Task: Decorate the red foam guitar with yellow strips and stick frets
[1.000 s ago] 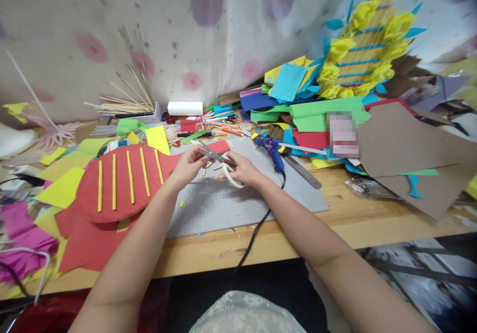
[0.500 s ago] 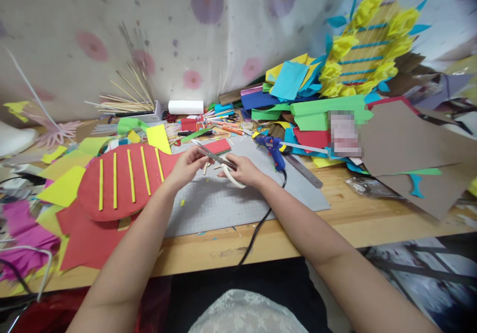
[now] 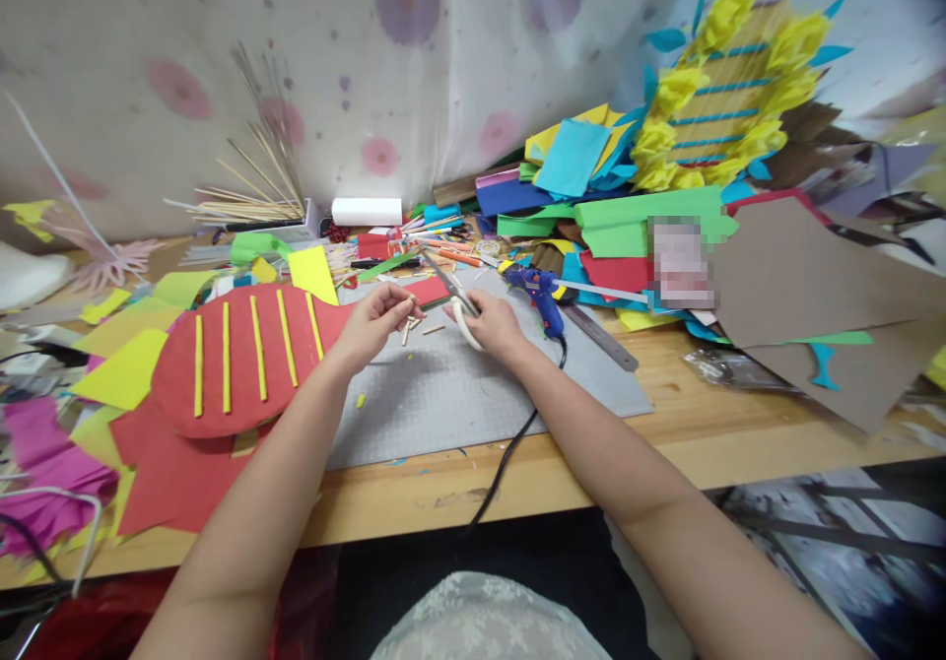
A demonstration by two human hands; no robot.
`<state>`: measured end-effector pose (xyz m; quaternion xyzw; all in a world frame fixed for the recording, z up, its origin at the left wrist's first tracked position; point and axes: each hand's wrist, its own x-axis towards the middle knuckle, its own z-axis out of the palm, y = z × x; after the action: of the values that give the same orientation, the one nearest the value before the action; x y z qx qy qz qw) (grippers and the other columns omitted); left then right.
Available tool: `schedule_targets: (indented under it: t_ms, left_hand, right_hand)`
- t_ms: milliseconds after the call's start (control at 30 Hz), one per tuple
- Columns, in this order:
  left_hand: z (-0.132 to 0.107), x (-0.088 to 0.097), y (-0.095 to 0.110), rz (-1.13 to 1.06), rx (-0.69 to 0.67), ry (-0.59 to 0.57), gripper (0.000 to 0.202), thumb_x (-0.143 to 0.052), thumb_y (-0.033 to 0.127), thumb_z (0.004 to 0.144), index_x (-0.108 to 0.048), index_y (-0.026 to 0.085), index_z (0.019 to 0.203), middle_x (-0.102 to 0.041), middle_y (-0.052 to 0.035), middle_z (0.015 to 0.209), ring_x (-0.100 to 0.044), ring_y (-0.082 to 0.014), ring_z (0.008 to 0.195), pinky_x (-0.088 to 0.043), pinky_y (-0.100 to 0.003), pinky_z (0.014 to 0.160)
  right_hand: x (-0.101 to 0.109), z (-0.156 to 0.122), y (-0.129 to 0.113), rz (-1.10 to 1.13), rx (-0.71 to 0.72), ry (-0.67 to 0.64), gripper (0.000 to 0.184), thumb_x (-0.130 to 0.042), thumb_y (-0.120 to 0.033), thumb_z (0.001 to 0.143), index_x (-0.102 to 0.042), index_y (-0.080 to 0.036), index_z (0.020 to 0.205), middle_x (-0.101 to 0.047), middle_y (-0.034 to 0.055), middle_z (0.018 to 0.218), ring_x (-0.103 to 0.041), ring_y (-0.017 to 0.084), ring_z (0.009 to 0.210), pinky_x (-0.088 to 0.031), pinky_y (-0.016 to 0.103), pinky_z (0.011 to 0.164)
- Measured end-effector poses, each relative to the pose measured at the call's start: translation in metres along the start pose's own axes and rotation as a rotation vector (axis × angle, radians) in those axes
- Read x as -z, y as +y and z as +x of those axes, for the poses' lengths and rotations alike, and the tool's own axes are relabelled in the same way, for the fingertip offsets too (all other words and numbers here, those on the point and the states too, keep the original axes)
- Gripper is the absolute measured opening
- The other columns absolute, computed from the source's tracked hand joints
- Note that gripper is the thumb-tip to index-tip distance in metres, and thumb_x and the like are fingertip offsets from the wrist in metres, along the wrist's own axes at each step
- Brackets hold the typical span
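My right hand (image 3: 494,325) grips white-handled scissors (image 3: 456,302), blades pointing up and away to the left, over the grey cutting mat (image 3: 473,384). My left hand (image 3: 373,325) pinches a short, thin wooden stick piece (image 3: 409,301) between thumb and fingers, just left of the scissors. A few cut stick bits (image 3: 423,328) lie on the mat between both hands. Left of my left hand lies a red foam fish shape (image 3: 243,360) with yellow strips glued across it.
A blue glue gun (image 3: 543,297) with a black cord lies right of my right hand, next to a metal ruler (image 3: 600,339). Bamboo skewers (image 3: 247,209) and a white roll (image 3: 367,212) sit at the back. Coloured foam sheets (image 3: 613,217) and brown cardboard (image 3: 805,296) crowd the right.
My right hand has swung the scissors away from the stick, to the right and up. My left hand keeps its pinch on the stick piece, and the two hands are now apart.
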<state>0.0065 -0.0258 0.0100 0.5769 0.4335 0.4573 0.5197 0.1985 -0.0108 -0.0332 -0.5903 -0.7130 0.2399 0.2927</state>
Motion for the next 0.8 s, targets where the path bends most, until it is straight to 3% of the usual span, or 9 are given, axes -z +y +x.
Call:
schedule_targets:
  t_ms: [100,200,333,500,800]
  left_hand:
    - [0.003,0.001,0.0,-0.056,0.035,0.049,0.019,-0.062,0.029,0.074,-0.054,0.019,0.088,-0.064,0.0,0.068,-0.043,-0.0051,0.046,-0.031,-0.018,0.045]
    - [0.008,0.001,0.003,-0.143,0.086,0.15,0.016,-0.059,0.025,0.075,-0.052,0.02,0.089,-0.062,0.001,0.067,-0.045,-0.0046,0.045,-0.031,-0.017,0.043]
    - [0.02,0.0,0.008,-0.223,0.189,0.297,0.011,-0.058,0.021,0.076,-0.049,0.017,0.079,-0.063,-0.0015,0.066,-0.058,-0.009,0.056,-0.044,-0.022,0.058]
    - [0.033,0.002,0.011,-0.179,0.194,0.316,0.017,-0.062,0.029,0.074,-0.054,0.015,0.071,-0.064,-0.0042,0.064,-0.062,-0.0138,0.066,-0.046,-0.029,0.071]
    - [0.055,0.007,0.002,0.072,0.141,0.406,0.019,-0.067,0.028,0.068,-0.055,0.015,0.059,-0.064,-0.0034,0.065,-0.051,-0.012,0.065,-0.036,-0.024,0.065]
  right_hand:
    - [0.009,0.002,0.0,-0.216,-0.152,0.056,0.031,-0.048,-0.044,0.079,-0.059,-0.017,0.089,-0.063,0.0066,0.083,-0.055,0.017,0.075,-0.036,0.024,0.065]
    - [0.015,0.005,0.004,-0.354,-0.192,0.004,0.03,-0.051,-0.037,0.078,-0.059,-0.014,0.095,-0.064,0.0131,0.094,-0.059,0.022,0.086,-0.04,0.027,0.072]
    - [0.019,0.007,0.008,-0.451,-0.258,-0.015,0.035,-0.051,-0.04,0.079,-0.061,-0.012,0.097,-0.066,0.0163,0.095,-0.061,0.025,0.088,-0.042,0.031,0.074]
    - [0.022,0.01,-0.003,-0.511,-0.258,-0.051,0.036,-0.051,-0.04,0.079,-0.064,-0.012,0.098,-0.066,0.018,0.096,-0.062,0.026,0.089,-0.044,0.031,0.073]
    - [0.022,0.037,-0.028,-0.723,-0.173,-0.34,0.032,-0.049,-0.014,0.079,-0.064,-0.006,0.106,-0.062,0.0225,0.108,-0.058,0.029,0.102,-0.044,0.036,0.08]
